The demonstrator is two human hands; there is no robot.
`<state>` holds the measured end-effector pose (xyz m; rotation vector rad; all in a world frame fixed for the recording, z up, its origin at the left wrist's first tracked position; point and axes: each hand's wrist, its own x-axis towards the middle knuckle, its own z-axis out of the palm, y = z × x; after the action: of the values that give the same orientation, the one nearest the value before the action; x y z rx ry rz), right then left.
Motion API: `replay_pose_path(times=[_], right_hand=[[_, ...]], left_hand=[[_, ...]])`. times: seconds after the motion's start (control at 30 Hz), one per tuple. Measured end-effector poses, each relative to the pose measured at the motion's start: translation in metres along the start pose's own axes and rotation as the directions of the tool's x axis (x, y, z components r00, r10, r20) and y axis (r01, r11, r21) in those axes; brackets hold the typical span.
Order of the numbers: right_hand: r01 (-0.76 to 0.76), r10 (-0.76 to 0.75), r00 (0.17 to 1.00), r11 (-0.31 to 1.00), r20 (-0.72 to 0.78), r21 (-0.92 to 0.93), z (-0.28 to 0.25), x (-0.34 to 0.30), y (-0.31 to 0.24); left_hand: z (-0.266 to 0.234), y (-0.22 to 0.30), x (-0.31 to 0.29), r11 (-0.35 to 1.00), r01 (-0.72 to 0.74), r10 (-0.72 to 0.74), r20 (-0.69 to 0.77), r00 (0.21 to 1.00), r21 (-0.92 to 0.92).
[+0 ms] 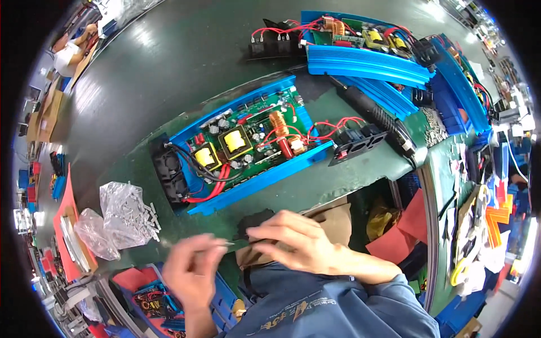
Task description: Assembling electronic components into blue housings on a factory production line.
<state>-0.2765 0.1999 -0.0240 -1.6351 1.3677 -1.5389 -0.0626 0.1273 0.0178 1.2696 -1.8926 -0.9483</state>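
In the head camera's view, a person worked above their lap at a green counter [293, 194], left hand [197, 262] appearing to pinch a tiny pale piece [229, 244] too blurred to identify. The right hand [296, 239] hovered close by, fingers curled; whether it held anything could not be told. Just beyond lay a blue metal housing [262, 183], open on top. The unit looked partly assembled: its green circuit board [259, 160] sat inside, while a black end panel [358, 143] lay loose beyond the right end on red wires, apparently not yet fastened. A black fan panel [169, 169] stood at the left end, its fastening unclear. A plastic bag [124, 211] of metal strips rested to the left.
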Motion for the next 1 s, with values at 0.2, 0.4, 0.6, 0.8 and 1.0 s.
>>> replay_pose_path(times=[0.2,0.4,0.6,0.8,1.0], right_hand=[[-0.103,0.106,0.994,0.989,-0.016,0.102,-0.015,-0.009,0.002],[-0.179,0.124,0.975,0.933,-0.186,-0.313,-0.058,-0.021,0.043],[-0.309,0.202,0.905,0.917,-0.373,-0.253,-0.087,-0.012,0.037],[-0.457,0.466,0.874,0.884,-0.139,0.096,-0.063,-0.02,0.005],[-0.359,0.359,0.925,0.933,-0.127,0.026,-0.056,-0.015,0.002]], left_hand=[[0.05,0.012,0.005,0.946,0.114,-0.054,0.2,0.978,-0.304],[0.059,0.014,0.03,0.98,-0.092,0.117,0.136,0.984,-0.178],[0.048,0.018,0.043,0.885,0.16,0.002,0.347,0.938,-0.438],[0.064,0.034,0.045,0.777,0.305,-0.079,0.395,0.915,-0.55],[0.062,0.033,0.044,0.817,0.279,-0.069,0.396,0.916,-0.504]])
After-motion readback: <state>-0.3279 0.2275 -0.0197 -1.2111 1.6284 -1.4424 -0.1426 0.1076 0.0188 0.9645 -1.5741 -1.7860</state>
